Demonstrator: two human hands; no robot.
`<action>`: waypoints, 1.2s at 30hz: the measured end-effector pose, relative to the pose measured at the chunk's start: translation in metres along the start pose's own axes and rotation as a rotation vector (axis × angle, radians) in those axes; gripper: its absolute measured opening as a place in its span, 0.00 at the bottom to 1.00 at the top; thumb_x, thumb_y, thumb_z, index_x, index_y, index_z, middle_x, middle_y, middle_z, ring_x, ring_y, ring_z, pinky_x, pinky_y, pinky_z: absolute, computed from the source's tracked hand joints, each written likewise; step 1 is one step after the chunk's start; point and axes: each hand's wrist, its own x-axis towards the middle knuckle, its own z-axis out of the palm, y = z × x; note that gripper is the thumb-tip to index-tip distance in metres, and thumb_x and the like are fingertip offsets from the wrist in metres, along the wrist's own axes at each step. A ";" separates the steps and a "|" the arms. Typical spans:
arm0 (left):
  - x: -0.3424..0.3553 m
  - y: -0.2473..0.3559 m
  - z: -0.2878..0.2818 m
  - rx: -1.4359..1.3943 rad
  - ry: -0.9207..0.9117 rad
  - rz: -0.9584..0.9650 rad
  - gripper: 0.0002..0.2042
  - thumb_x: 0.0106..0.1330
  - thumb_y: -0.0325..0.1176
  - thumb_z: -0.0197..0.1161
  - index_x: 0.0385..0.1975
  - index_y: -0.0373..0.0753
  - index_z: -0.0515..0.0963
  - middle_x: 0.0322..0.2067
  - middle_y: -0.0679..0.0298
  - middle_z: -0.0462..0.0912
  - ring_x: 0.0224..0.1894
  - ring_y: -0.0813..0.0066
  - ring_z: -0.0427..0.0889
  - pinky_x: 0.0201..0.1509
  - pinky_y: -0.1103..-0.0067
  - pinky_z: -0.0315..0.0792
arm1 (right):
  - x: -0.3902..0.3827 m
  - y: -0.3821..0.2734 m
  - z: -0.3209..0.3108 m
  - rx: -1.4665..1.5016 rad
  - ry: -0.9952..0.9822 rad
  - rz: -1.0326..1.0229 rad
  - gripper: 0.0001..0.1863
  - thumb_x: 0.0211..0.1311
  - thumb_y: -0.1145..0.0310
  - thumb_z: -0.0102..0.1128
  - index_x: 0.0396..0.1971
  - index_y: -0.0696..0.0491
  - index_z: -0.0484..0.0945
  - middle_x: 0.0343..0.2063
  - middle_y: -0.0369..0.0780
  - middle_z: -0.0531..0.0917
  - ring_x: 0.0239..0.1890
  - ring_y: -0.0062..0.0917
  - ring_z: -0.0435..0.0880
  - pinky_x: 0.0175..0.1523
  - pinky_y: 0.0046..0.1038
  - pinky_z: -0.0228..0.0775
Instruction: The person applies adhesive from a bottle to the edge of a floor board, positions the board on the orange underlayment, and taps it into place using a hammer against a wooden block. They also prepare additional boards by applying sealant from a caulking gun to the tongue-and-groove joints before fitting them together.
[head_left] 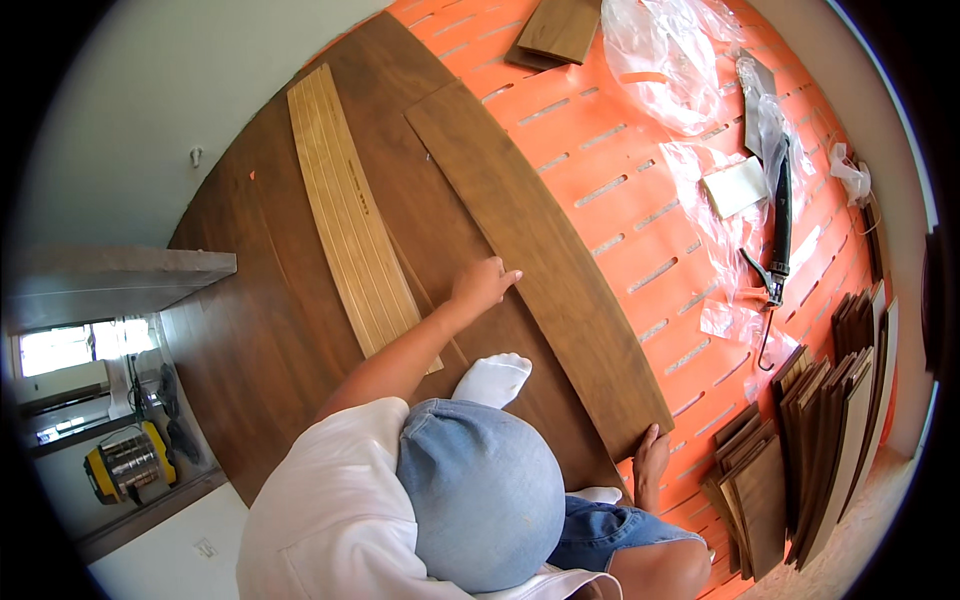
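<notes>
A long brown wooden floor plank [540,260] lies along the edge of the laid floor, beside the orange underlay. My left hand [484,286] is closed at the plank's inner long edge, with a fingertip over its top face. At the near end my right hand [651,462] grips the plank's end with bent fingers, some of them hidden. Left of the plank, a lighter, grooved wooden board [350,215] rests on the finished brown floor [240,290]. My white-socked foot [494,380] is on the floor between them.
Slotted orange underlay [590,190] covers the right side. On it lie a black caulking gun [781,215], clear plastic wrapping [665,75] and cut plank pieces [560,30]. Stacked planks [810,440] stand at the right. A yellow-and-silver vacuum [130,463] sits past the doorway.
</notes>
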 end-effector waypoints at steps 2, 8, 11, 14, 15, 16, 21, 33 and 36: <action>0.002 -0.002 0.005 0.001 0.012 0.013 0.19 0.68 0.50 0.63 0.25 0.38 0.77 0.16 0.64 0.83 0.23 0.67 0.84 0.34 0.68 0.76 | 0.003 0.000 -0.003 -0.062 -0.003 -0.070 0.29 0.78 0.51 0.41 0.40 0.67 0.74 0.32 0.62 0.83 0.38 0.56 0.84 0.44 0.50 0.73; 0.005 -0.001 0.015 0.056 0.034 0.041 0.18 0.69 0.48 0.63 0.28 0.38 0.78 0.17 0.65 0.84 0.24 0.69 0.84 0.34 0.70 0.76 | 0.018 -0.001 -0.012 0.002 -0.028 -0.096 0.32 0.78 0.48 0.42 0.31 0.67 0.75 0.19 0.53 0.83 0.20 0.40 0.86 0.29 0.39 0.79; 0.003 -0.003 0.014 -0.037 0.022 -0.005 0.18 0.69 0.48 0.63 0.28 0.38 0.78 0.17 0.65 0.84 0.24 0.69 0.84 0.33 0.71 0.76 | 0.015 -0.001 -0.012 -0.037 -0.073 -0.085 0.32 0.78 0.49 0.42 0.31 0.67 0.75 0.16 0.51 0.83 0.19 0.38 0.86 0.29 0.38 0.79; 0.002 -0.006 0.016 -0.042 0.033 -0.024 0.17 0.68 0.48 0.63 0.27 0.38 0.78 0.17 0.65 0.84 0.23 0.69 0.84 0.33 0.71 0.76 | 0.007 -0.009 -0.013 -0.031 -0.095 -0.044 0.33 0.78 0.48 0.41 0.31 0.67 0.77 0.13 0.48 0.82 0.20 0.38 0.87 0.33 0.40 0.78; 0.003 -0.008 0.016 -0.025 0.048 -0.021 0.17 0.68 0.48 0.63 0.27 0.39 0.77 0.17 0.65 0.84 0.23 0.69 0.84 0.33 0.71 0.76 | 0.005 -0.014 -0.014 -0.017 -0.100 -0.024 0.33 0.78 0.48 0.41 0.32 0.67 0.78 0.12 0.47 0.82 0.21 0.38 0.87 0.36 0.41 0.78; 0.003 -0.009 0.017 -0.009 0.057 -0.017 0.17 0.68 0.47 0.64 0.27 0.39 0.77 0.17 0.64 0.84 0.23 0.68 0.84 0.32 0.70 0.76 | 0.005 -0.016 -0.015 -0.032 -0.108 -0.063 0.33 0.78 0.48 0.41 0.31 0.67 0.78 0.12 0.47 0.82 0.21 0.39 0.87 0.36 0.41 0.78; 0.008 -0.004 0.011 -0.009 0.012 -0.082 0.17 0.69 0.48 0.62 0.28 0.38 0.77 0.18 0.61 0.83 0.26 0.62 0.85 0.36 0.65 0.76 | 0.014 -0.006 -0.006 -0.085 -0.113 -0.102 0.37 0.79 0.46 0.37 0.25 0.65 0.78 0.12 0.47 0.82 0.16 0.37 0.85 0.30 0.40 0.80; 0.002 0.006 0.028 0.422 0.244 0.084 0.21 0.64 0.53 0.69 0.32 0.39 0.77 0.25 0.52 0.84 0.33 0.47 0.84 0.39 0.58 0.75 | 0.030 0.007 0.000 -0.184 -0.237 -0.087 0.17 0.77 0.58 0.46 0.44 0.53 0.79 0.22 0.51 0.82 0.28 0.49 0.85 0.31 0.49 0.75; 0.006 0.000 0.026 0.413 0.287 0.065 0.22 0.61 0.53 0.71 0.35 0.38 0.76 0.31 0.50 0.85 0.37 0.46 0.83 0.41 0.58 0.74 | 0.020 0.005 0.005 0.001 -0.220 0.113 0.20 0.76 0.53 0.48 0.36 0.55 0.79 0.19 0.50 0.82 0.27 0.50 0.85 0.33 0.49 0.76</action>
